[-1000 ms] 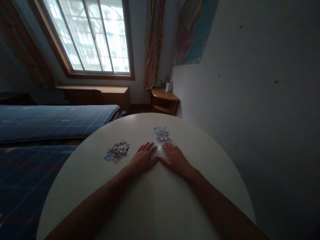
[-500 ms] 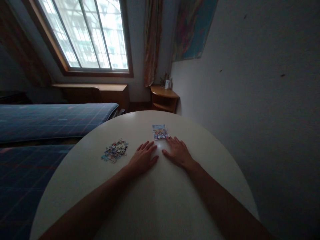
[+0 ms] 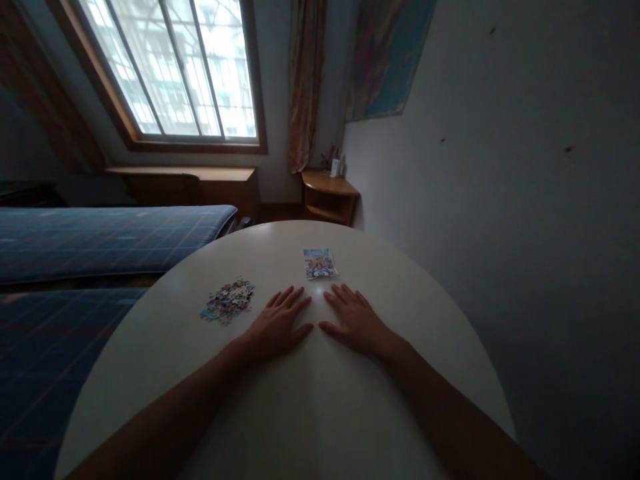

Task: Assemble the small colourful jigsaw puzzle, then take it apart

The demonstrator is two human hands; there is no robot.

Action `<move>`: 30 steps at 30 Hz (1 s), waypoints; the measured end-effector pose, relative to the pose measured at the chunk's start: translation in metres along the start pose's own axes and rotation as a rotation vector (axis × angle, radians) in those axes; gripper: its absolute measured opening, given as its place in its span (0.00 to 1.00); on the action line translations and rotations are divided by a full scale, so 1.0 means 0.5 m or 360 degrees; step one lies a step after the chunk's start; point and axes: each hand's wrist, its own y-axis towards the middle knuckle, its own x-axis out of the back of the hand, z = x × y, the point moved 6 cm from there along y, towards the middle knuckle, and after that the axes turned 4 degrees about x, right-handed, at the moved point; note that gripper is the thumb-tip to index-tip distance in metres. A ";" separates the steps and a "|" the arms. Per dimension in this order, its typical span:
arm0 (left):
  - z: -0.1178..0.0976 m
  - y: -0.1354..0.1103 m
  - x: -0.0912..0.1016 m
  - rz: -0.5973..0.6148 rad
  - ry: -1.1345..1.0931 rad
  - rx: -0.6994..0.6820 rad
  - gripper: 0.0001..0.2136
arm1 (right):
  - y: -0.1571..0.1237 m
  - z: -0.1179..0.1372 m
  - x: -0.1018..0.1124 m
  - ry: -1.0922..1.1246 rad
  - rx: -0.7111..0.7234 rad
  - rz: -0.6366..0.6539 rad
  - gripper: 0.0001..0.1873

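My left hand (image 3: 279,323) lies palm down on the white table (image 3: 320,413), fingers spread and holding nothing. Just to its left is a loose pile of small jigsaw puzzle pieces (image 3: 229,301) in mixed colours, some showing pale sides. Opposite it, my right hand (image 3: 356,321) rests flat on the tabletop, also open, with its thumb tip close to the left thumb. Beyond the fingertips of both hands sits a small printed picture card (image 3: 320,263) in blue, white and orange. Neither hand touches the card or the pile.
Past the round table's left edge is a mattress with a blue plaid cover (image 3: 110,240). A wooden corner shelf (image 3: 330,185) with small items stands beyond the far edge. A pale wall (image 3: 500,220) runs along the right. The window (image 3: 175,73) is at the back left.
Both hands have drawn back slightly toward me. The right fingertips, which were at the card's near corner, are now apart from it. The pile and card look unchanged.
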 end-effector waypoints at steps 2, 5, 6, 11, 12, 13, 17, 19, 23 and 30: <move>-0.001 0.003 -0.001 -0.0001 -0.0004 0.0011 0.29 | 0.001 0.002 0.003 0.0000 0.0000 -0.0009 0.41; -0.001 0.008 -0.002 0.0006 0.0000 0.0011 0.28 | 0.004 0.002 0.005 -0.0005 0.0003 -0.0006 0.41; -0.001 0.008 -0.002 0.0009 0.0000 0.0008 0.28 | 0.005 0.002 0.005 -0.0007 -0.0003 0.0005 0.41; 0.000 0.007 -0.002 -0.0003 -0.0015 -0.0013 0.28 | 0.005 0.003 0.006 -0.0005 -0.0029 0.0050 0.41; 0.001 0.007 -0.003 -0.0004 -0.0019 -0.0012 0.28 | 0.005 0.003 0.007 -0.0003 -0.0032 0.0053 0.41; 0.001 0.007 -0.004 -0.0002 -0.0021 -0.0011 0.28 | 0.004 0.003 0.007 -0.0001 -0.0034 0.0055 0.41; 0.002 0.008 -0.006 0.0005 -0.0022 -0.0002 0.29 | 0.004 0.006 0.011 0.0007 -0.0030 0.0072 0.42; 0.001 0.008 -0.004 0.0007 -0.0030 -0.0007 0.29 | 0.004 0.007 0.013 0.0009 -0.0041 0.0081 0.42; 0.000 0.006 -0.002 0.0000 -0.0047 -0.0020 0.28 | 0.004 0.008 0.013 0.0010 -0.0043 0.0090 0.42; -0.001 0.007 0.000 -0.0046 -0.0026 -0.0040 0.27 | 0.005 0.004 0.010 0.0022 -0.0026 0.0066 0.42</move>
